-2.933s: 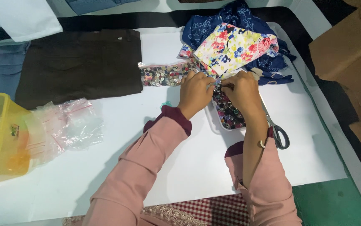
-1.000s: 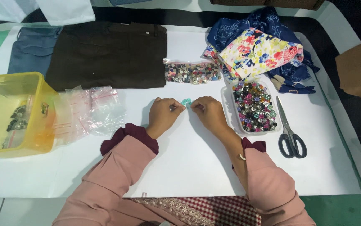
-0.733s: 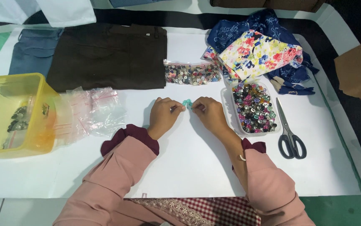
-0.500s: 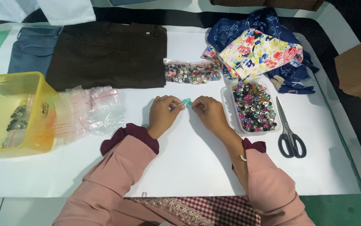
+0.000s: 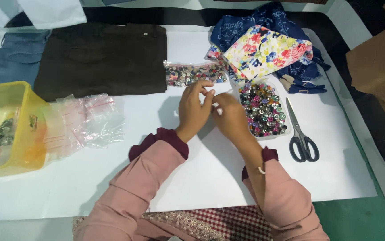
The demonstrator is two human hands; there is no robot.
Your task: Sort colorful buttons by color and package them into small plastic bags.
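The left hand (image 5: 193, 108) and right hand (image 5: 229, 117) met over the white sheet (image 5: 192, 178) on the bench, fingertips pressed together just left of the clear tray of buttons (image 5: 264, 109). Both hands were closed to a fine pinch, but whatever small item lay between the fingertips was hidden by the fingers; it could not be identified, nor could its long axis or the way it pointed be established. The item, if present, was held above the sheet, between the tray and the clear bag of buttons (image 5: 194, 74), which lay flat with its long axis running left to right along the edge of the dark brown garment (image 5: 103, 58). In the inspector's judgement, the main risk was a slip of the pinch: a small piece would drop and roll on the smooth sheet, possibly under a sleeve. The right wrist also sat close to the tray rim, so a careless sweep could tip it. The scissors (image 5: 303, 134) lay closed, tips pointing away from the person, clear of both hands. The yellow container (image 5: 9, 129) and loose plastic bags (image 5: 89, 122) stood well apart.
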